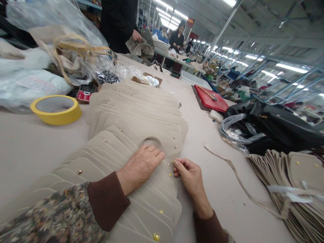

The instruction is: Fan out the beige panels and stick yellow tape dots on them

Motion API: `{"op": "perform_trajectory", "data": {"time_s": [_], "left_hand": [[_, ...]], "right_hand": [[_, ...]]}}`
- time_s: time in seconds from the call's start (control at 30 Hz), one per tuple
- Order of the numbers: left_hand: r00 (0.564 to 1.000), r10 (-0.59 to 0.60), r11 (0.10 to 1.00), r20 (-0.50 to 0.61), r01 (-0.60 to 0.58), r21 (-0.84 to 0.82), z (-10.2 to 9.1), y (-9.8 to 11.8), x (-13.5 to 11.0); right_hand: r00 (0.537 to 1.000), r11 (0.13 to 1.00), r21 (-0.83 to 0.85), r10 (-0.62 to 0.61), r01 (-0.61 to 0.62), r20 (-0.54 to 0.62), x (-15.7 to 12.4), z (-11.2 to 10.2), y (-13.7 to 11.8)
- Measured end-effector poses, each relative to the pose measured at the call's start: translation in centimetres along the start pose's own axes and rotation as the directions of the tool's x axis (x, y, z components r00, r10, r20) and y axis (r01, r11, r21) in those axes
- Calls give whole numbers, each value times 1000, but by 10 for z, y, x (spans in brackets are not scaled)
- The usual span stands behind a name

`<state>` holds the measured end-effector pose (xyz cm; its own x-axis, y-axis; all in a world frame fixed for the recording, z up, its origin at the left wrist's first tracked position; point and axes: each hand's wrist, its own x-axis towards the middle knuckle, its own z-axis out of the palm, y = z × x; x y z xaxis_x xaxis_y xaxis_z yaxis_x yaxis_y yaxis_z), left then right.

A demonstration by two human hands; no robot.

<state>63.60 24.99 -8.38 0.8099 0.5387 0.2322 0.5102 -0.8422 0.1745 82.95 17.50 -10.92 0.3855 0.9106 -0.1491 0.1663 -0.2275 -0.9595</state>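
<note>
Beige flat panels (111, 155) with rounded corners lie overlapped in a long fanned stack, several with small gold-coloured metal studs (79, 172). My left hand (141, 167) rests over the stack, its fingers bunched together and dipping into a shallow round dish (155, 140). Its fingertips are hidden. At the stack's right edge my right hand (189, 175) is closed in a pinch beside a stud and small yellow spots. What sits between thumb and forefinger is too small to name. A larger yellow piece (156, 237) shows on a nearer panel.
Left of the stack are a yellow tape roll (55, 116), a red-and-black box (86, 93) and plastic bags (30, 84). To the right lie a tied bundle of panels (301, 172), a strap (233, 165), a black bag (283, 125) and a red board (211, 98) bearing a hammer. People stand beyond.
</note>
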Motion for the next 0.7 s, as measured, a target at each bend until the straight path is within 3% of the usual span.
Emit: {"op": "perform_trajectory", "data": {"time_s": [0.13, 0.37, 0.5, 0.7], "left_hand": [[999, 11, 999, 31, -10, -33, 0, 2, -1], [998, 57, 998, -25, -57, -19, 5, -1, -1], [998, 61, 997, 11, -60, -57, 1, 0, -2], [996, 62, 995, 61, -57, -78, -3, 0, -3]], "right_hand": [[999, 994, -113, 16, -12, 33, -2, 1, 0], [998, 974, -217, -60, 62, 12, -4, 4, -6], [996, 963, -258, -54, 71, 71, -4, 1, -6], [980, 885, -426, -146, 189, 132, -6, 4, -6]]}}
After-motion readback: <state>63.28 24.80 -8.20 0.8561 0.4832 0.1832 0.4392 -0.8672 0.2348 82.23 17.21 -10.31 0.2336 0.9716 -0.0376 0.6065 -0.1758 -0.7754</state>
